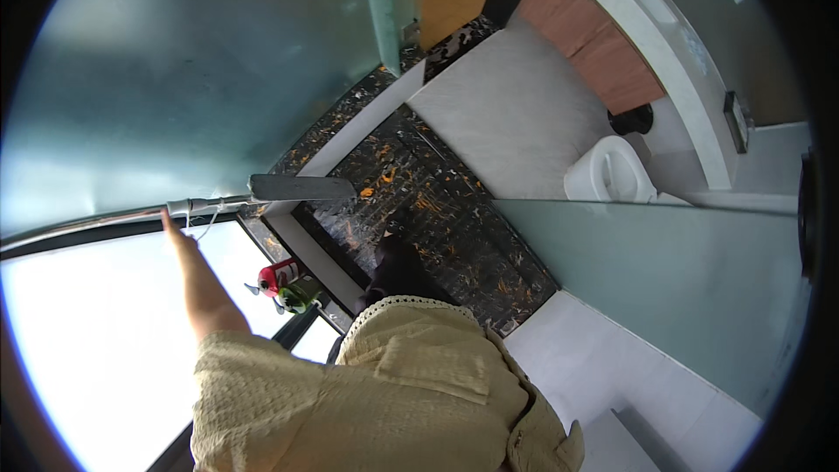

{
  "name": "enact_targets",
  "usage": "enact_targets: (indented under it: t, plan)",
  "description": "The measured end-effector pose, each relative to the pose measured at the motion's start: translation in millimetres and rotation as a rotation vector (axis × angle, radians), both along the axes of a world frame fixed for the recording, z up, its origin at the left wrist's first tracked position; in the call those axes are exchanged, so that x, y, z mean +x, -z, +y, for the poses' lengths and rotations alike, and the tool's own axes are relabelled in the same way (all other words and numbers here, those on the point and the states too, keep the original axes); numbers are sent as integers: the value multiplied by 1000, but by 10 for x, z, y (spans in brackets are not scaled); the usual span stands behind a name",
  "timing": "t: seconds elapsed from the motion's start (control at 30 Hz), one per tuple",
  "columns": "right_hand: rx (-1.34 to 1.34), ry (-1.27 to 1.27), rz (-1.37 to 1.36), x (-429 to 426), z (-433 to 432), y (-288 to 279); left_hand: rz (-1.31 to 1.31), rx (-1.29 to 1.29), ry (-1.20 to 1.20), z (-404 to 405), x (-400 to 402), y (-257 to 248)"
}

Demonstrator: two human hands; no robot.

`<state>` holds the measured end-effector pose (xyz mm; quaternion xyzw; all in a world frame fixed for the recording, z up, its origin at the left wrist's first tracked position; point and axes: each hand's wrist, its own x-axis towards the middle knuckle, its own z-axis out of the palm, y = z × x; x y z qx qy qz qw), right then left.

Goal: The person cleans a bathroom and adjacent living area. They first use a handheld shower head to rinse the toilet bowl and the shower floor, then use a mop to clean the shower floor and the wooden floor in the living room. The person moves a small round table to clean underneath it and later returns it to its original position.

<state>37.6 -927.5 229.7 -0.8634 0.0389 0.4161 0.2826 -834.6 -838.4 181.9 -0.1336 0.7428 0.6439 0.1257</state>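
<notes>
My bare left arm reaches up at the left, and my left hand (174, 228) is seen edge-on at a pale collar (183, 206) on a long metal pole (98, 217). Most of its fingers are hidden, so its grip cannot be told. A thin, pale cord hangs in a loop from the pole beside the hand. Towards the middle, a flat, long grey head (301, 188) lies in line with the pole, above the black, orange-flecked marble-look floor (426, 210). My right hand is out of view; the right sleeve (544, 432) hangs low beside my body.
Red (278, 277) and green (295, 299) bottles stand on the ledge by the bright window (124, 314). Frosted glass panels rise at upper left (196, 78) and right (655, 262). Beyond are a white toilet (609, 167), a black bin (630, 120) and a counter (682, 98) with wooden fronts.
</notes>
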Motion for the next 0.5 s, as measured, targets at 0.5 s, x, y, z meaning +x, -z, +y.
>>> enact_targets:
  t: [0.5]
  plan:
    - [1364,-1657,391,-3950,5121,-2583,586,152,1180,2624,1682,-2031]
